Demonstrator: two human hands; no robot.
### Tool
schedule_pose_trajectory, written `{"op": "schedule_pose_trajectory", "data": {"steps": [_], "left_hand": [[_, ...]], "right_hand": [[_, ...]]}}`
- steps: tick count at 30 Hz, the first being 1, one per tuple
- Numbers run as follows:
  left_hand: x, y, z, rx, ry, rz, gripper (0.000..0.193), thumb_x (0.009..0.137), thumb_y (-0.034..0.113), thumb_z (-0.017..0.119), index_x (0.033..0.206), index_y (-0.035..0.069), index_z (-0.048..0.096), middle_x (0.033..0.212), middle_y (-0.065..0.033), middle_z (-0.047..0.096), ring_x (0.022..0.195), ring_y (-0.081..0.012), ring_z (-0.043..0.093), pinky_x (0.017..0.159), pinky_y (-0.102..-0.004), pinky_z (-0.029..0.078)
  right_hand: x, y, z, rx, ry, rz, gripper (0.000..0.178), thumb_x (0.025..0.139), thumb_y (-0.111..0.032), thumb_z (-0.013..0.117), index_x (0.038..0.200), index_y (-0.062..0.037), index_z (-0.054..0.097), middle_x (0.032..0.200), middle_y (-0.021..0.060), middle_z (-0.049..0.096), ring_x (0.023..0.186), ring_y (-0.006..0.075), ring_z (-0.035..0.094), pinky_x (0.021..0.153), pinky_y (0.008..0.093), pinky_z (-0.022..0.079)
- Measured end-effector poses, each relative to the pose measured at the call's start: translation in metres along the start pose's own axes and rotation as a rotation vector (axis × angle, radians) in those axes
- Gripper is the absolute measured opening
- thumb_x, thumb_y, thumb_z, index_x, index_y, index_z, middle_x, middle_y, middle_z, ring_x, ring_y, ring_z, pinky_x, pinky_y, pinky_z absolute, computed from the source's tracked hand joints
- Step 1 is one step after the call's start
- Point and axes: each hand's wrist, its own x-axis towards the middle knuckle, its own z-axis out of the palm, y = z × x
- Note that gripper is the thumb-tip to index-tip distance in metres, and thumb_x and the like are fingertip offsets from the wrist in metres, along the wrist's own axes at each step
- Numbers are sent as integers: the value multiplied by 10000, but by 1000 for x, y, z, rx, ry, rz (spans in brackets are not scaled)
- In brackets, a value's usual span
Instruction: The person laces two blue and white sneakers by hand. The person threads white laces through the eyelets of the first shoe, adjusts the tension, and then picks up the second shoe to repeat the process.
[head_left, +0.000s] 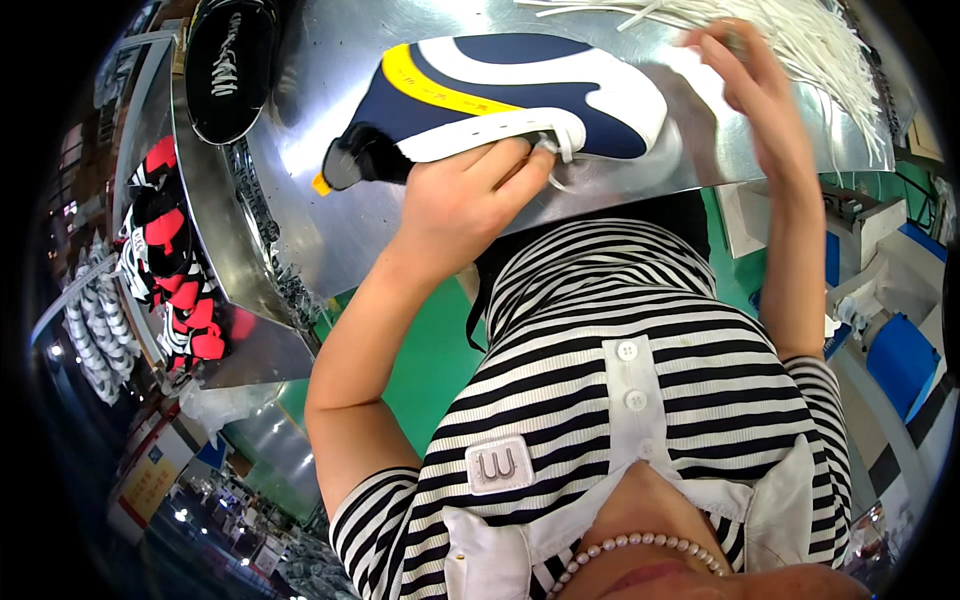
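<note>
- Left fingers (525, 178) pinch the near edge of the shoe upper (530, 85).
- Right fingers (738, 80) bent, blurred, right of it; hold unclear.
- Metal surface (320, 240) beneath it; white laces (800, 40) rightward.
- Pale box (743, 222) lower right of it, contents unclear.

Looks like smooth, glossy metal on the table (615, 185); smooth and leather-like on the shoe upper (560, 95), fuzzy on its black lining (380, 155); matt and cord-like on the white strands (810, 45); ribbed cloth on the striped shirt (690, 390).
</note>
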Motion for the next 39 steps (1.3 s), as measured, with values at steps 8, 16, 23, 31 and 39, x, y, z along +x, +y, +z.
{"op": "schedule_pose_trajectory", "data": {"steps": [8, 16, 23, 31, 39], "left_hand": [[18, -39, -18, -1051, -610, -1129, 460, 949, 439, 598, 1203, 63, 674, 1129, -130, 687, 1022, -240, 632, 939, -341, 450], [28, -39, -5, -1123, -527, -1238, 212, 857, 233, 695, 987, 73, 742, 966, -12, 703, 930, -112, 598, 882, -253, 435], [17, -42, 21, -488, -186, -852, 194, 843, 188, 681, 940, 27, 729, 873, -100, 728, 791, -175, 679, 763, -299, 515], [12, -49, 17, -339, 4, -598, 157, 793, 193, 646, 805, 43, 693, 740, -111, 673, 706, -332, 615, 685, -410, 490], [-91, -143, -114, 548, 32, -746, 135, 780, 90, 697, 913, 79, 679, 839, -103, 668, 850, -309, 606, 769, -415, 474]], "right_hand": [[4, 17, 73, 161, -90, -69, 515, 803, -192, 806, 1204, -34, 524, 1024, 107, 652, 882, 146, 623, 736, 265, 509], [-2, 10, 85, 171, -101, -26, 503, 861, -216, 757, 1267, -24, 531, 1027, 121, 663, 913, 152, 642, 776, 257, 521], [1, 17, 76, 232, -113, 200, 395, 919, -255, 700, 1207, -19, 569, 951, 88, 679, 814, 107, 638, 701, 232, 511], [-2, 18, 76, 175, -130, 106, 414, 911, -302, 707, 1180, -16, 577, 953, 65, 665, 831, 92, 613, 721, 237, 500], [-8, 17, 43, 398, -9, 72, 367, 893, -193, 729, 1181, -11, 590, 986, 86, 675, 828, 93, 640, 701, 213, 521]]}}
